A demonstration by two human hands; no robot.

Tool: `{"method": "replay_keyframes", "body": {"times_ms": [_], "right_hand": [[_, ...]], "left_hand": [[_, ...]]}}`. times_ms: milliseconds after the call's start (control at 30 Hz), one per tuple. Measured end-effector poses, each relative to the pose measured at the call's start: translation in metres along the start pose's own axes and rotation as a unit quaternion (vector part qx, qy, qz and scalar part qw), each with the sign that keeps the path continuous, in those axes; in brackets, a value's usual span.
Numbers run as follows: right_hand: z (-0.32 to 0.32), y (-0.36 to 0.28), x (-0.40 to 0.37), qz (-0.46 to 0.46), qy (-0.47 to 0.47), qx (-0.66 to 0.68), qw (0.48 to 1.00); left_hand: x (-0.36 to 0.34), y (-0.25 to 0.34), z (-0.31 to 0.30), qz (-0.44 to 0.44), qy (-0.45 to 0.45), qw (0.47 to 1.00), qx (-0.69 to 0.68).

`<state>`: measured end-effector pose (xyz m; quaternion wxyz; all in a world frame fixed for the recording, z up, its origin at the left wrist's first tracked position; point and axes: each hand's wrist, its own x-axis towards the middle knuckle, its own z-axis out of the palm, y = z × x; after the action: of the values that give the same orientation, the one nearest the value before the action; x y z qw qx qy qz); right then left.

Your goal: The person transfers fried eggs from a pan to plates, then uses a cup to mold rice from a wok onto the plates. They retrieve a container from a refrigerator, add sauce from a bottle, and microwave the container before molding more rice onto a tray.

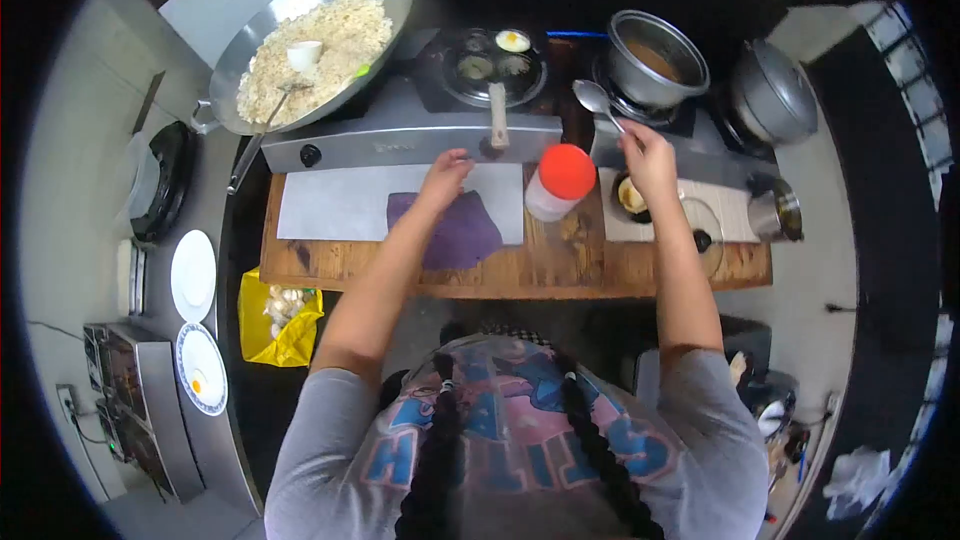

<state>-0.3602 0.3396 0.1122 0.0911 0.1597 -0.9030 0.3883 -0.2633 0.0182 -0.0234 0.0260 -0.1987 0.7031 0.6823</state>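
Note:
My right hand (pixel 650 162) grips the handle of a metal spoon (pixel 593 98), its bowl raised over the stove between the frying pan and a pot. My left hand (pixel 446 180) hovers over a purple cloth (pixel 458 232), its fingers loosely bent and holding nothing visible. Ahead of it sits a small frying pan (pixel 470 90) with rounded hollows, its light handle (pixel 498 118) pointing toward me. One hollow holds an egg (pixel 512 41) with a yellow yolk. Between my hands stands a jar with a red lid (pixel 566 172). Under my right forearm is a small dark bowl (pixel 631 202), partly hidden.
A large wok of rice (pixel 330 40) with a ladle (pixel 262 148) stands at left. On the right are a pot of brown liquid (pixel 657 58), a lidded pot (pixel 775 90) and a metal cup (pixel 775 212). Plates (pixel 193 275) and a yellow bag (pixel 262 335) lie lower left.

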Motion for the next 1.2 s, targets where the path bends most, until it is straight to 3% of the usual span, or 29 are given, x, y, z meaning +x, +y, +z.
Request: {"method": "replay_keyframes", "body": {"times_ms": [67, 267, 400, 700, 867, 1000, 1067, 1200], "right_hand": [[0.032, -0.005, 0.065, -0.078, 0.018, -0.045, 0.996], [0.127, 0.009, 0.199, -0.09, -0.027, -0.175, 0.98], [0.18, 0.025, 0.244, -0.08, -0.041, -0.164, 0.982], [0.209, 0.018, 0.272, -0.082, -0.098, -0.222, 0.967], [0.205, 0.015, 0.273, -0.054, -0.108, -0.234, 0.965], [0.195, 0.009, 0.281, -0.097, -0.067, -0.195, 0.974], [0.197, 0.011, 0.28, -0.105, -0.127, -0.222, 0.961], [0.211, 0.018, 0.281, -0.117, -0.091, -0.24, 0.959]], "left_hand": [[0.025, -0.001, 0.02, -0.02, 0.061, 0.992, -0.106], [0.069, 0.013, 0.054, -0.063, 0.08, 0.987, -0.125], [0.084, 0.013, 0.058, -0.096, 0.005, 0.98, -0.177], [0.09, 0.036, 0.067, -0.115, -0.062, 0.921, -0.367], [0.093, 0.035, 0.077, -0.132, -0.028, 0.923, -0.359], [0.094, 0.03, 0.083, -0.121, -0.017, 0.918, -0.377], [0.094, 0.029, 0.086, -0.122, -0.012, 0.918, -0.376], [0.091, 0.031, 0.089, -0.121, -0.001, 0.921, -0.37]]}}
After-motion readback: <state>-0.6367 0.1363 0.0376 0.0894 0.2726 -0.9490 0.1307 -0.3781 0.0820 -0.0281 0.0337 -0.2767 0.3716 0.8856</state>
